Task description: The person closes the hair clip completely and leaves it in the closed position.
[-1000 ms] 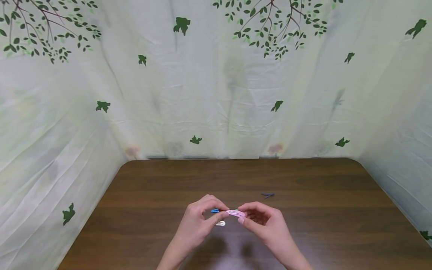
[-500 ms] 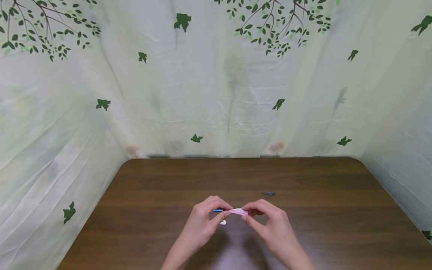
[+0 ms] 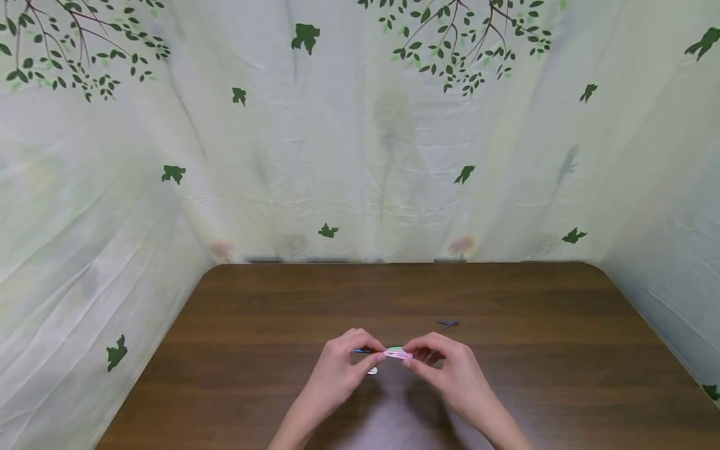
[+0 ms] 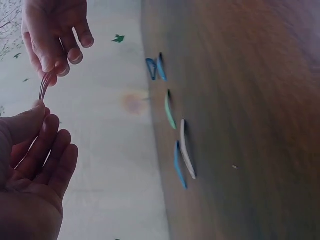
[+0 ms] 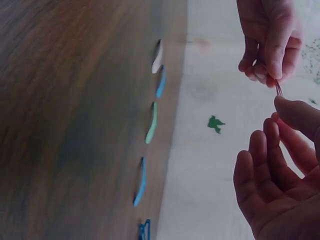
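My left hand (image 3: 337, 369) and right hand (image 3: 450, 369) each pinched one end of the pink hair clip (image 3: 397, 354), held just above the surface (image 3: 253, 325). In my judgement, bending it called for firm fingertip grips at both tips and even pressure, to prevent slipping.

I pinch a small pink hair clip (image 3: 397, 354) by its two ends, my left hand (image 3: 335, 374) on one end and my right hand (image 3: 450, 370) on the other. It is slim and flat, lies level and crosswise, and is lifted off the table (image 3: 253, 312), over the middle of the near edge.
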{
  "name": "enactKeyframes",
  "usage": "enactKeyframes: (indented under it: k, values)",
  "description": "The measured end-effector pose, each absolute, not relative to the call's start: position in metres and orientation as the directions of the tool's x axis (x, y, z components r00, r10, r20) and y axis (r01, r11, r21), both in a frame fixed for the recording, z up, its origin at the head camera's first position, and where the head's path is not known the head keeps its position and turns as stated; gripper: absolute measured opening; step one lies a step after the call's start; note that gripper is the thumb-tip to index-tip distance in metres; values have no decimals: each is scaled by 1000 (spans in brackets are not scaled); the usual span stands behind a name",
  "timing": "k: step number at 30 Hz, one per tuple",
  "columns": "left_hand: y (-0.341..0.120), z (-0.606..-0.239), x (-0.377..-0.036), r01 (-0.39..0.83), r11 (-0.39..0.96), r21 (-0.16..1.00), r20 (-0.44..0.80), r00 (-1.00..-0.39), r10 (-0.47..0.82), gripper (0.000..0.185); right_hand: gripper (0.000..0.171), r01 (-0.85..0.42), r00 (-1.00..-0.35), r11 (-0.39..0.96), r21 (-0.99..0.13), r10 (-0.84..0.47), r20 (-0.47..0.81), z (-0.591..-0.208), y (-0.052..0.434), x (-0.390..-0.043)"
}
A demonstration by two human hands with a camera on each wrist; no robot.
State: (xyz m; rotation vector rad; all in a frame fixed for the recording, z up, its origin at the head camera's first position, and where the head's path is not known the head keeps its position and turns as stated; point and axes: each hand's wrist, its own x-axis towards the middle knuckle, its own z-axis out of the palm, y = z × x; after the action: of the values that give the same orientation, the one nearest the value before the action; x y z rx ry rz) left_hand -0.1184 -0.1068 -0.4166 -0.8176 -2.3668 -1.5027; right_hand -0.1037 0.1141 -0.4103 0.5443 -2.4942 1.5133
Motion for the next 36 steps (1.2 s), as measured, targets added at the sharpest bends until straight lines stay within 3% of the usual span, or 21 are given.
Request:
enactKeyframes:
  k: [14,36]
  values:
    - [-106,-431,-139,521,406,751,343,-833,434,11,14,-323,-941,487,-811,-260,219,-429,118,-119]
    - [-102,-454,-162,465,539,702,142,-834,534,6,10,-314,-927,611,-727,-363,96,-450,119,-142]
